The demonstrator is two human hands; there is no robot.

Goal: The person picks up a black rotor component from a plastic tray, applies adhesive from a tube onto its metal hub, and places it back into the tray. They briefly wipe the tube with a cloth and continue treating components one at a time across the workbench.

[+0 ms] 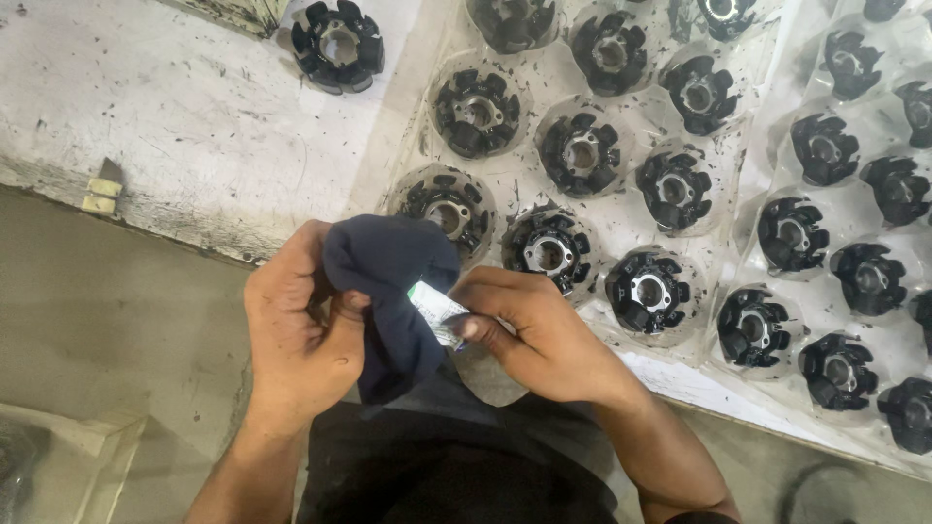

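Note:
My left hand [296, 335] grips a dark navy cloth [388, 291] bunched over its fingers, in front of the table's edge. My right hand [544, 330] pinches a small white and green tube [434, 311], whose tip touches the cloth. Just beyond both hands lies a clear plastic tray [621, 209] with several black round slotted metal parts, each with a silvery hub; the nearest ones [449, 209] [549, 247] sit right behind the cloth.
A second tray [777, 146] of the same black parts fills the right side. One loose black part [338, 46] rests on the scratched white tabletop [184, 116]. A concrete floor [107, 311] lies below left, with a clear bag [58, 456] at the corner.

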